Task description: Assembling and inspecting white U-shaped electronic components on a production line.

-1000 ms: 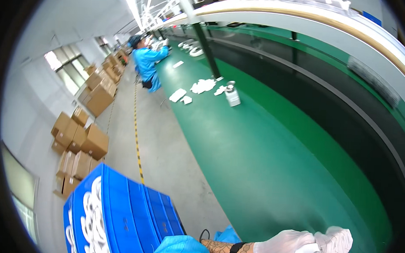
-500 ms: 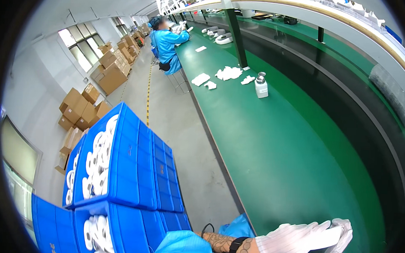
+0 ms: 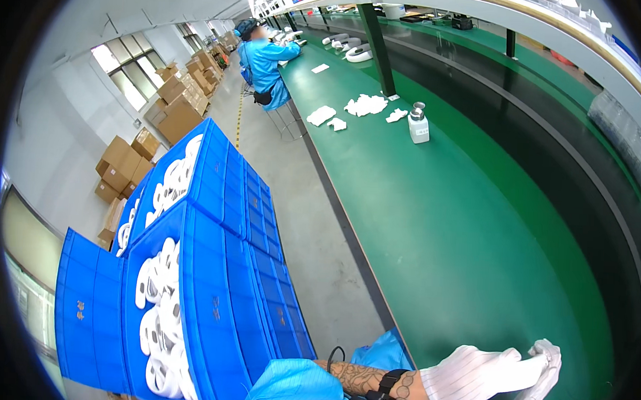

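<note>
Both my hands wear white gloves and meet over the near right end of the green workbench (image 3: 433, 241). My left hand (image 3: 463, 376) is closed on a smooth white piece (image 3: 524, 373), whose exact kind I cannot make out. At its far end, my right hand (image 3: 548, 356) curls its fingers round the same piece; the rest of that hand is mostly hidden. A black strap (image 3: 387, 385) circles my left wrist below the glove.
Open blue crates (image 3: 237, 296) of white, ring-shaped plastic parts (image 3: 161, 322) stand stacked to the left. Crumpled white cloths (image 3: 366, 105) and a white pump bottle (image 3: 419, 126) lie farther up the bench. A co-worker in blue (image 3: 269, 62) sits beyond. A dark conveyor (image 3: 509, 129) runs along the right.
My view has shifted, so the crates show higher and more of the nearer crate's contents is visible. Both hands stay on the white piece, nearly in place.
</note>
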Motion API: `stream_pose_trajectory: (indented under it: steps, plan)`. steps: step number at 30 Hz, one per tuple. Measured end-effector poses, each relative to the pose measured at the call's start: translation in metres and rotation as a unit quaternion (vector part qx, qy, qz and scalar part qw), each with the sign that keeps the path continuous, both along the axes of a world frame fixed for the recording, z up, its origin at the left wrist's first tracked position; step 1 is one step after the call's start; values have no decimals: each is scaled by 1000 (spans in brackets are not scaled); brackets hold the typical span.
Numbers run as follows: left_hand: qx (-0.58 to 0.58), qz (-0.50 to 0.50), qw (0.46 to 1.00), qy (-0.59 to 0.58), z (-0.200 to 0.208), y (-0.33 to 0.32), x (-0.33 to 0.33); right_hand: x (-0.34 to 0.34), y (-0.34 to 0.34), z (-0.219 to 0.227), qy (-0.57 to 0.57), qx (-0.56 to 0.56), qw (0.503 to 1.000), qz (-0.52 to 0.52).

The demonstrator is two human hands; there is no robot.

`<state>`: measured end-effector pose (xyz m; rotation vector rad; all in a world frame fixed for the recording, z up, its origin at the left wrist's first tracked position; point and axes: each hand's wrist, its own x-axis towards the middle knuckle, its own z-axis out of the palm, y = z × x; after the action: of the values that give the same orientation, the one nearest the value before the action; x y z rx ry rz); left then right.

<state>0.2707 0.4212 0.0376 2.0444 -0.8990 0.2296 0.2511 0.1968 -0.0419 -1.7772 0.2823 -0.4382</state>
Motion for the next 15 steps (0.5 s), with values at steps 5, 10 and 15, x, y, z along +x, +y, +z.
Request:
stream_pose_trajectory:
  steps: [5, 10, 15]
  plan:
    - [-31, 0, 999, -23, -25, -10, -27, -23, 24, 38, -189, -412, 886, 94]
    - [11, -7, 1000, -25, -5, 3, -34, -40, -38, -56, 8, 111, 992, 60]
    - [-16, -12, 1000, -16, -12, 4, -65, -73, 24, 35, -110, -251, 959, 67]
